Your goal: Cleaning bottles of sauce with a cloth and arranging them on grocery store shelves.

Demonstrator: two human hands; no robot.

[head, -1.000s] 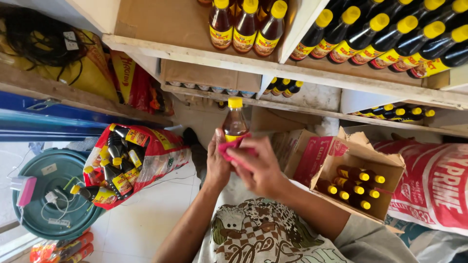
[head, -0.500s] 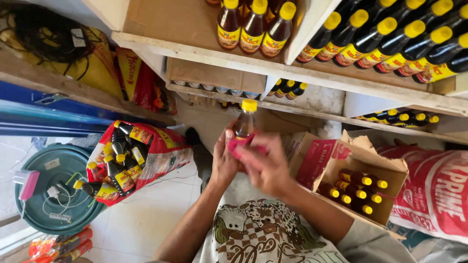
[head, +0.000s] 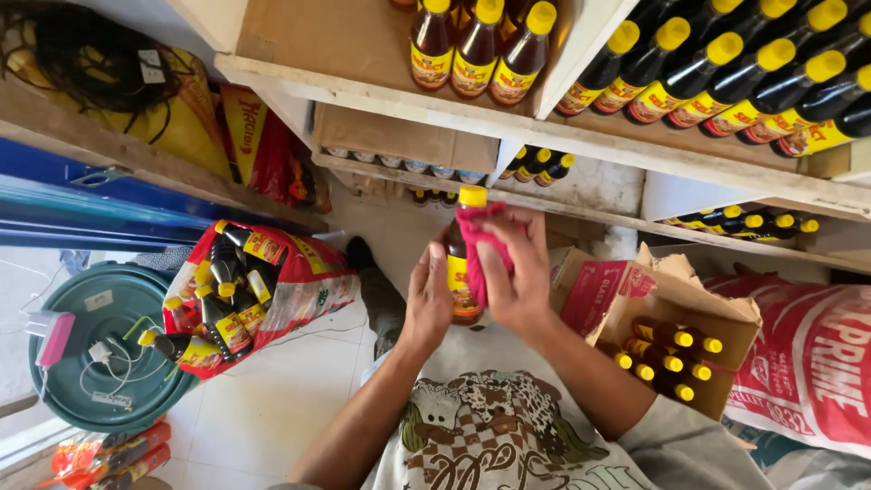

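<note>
Head view, both hands gripping bottle, shelf edge above

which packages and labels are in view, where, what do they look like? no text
Bottle: held by left hand, yellow cap, yellow-red label; right hand presses a pink cloth on it.
Open cardboard box: right, dark bottles inside.
Red-white sack: far right.
Red plastic bag: left, on floor, holds bottles.
Shelf bottles: top, yellow-red labels.

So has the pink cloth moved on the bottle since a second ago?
Yes. The pink cloth sat at the bottle's lower body a second ago; now the right hand has it higher, just under the yellow cap, nearer the shelf edge above.
</note>
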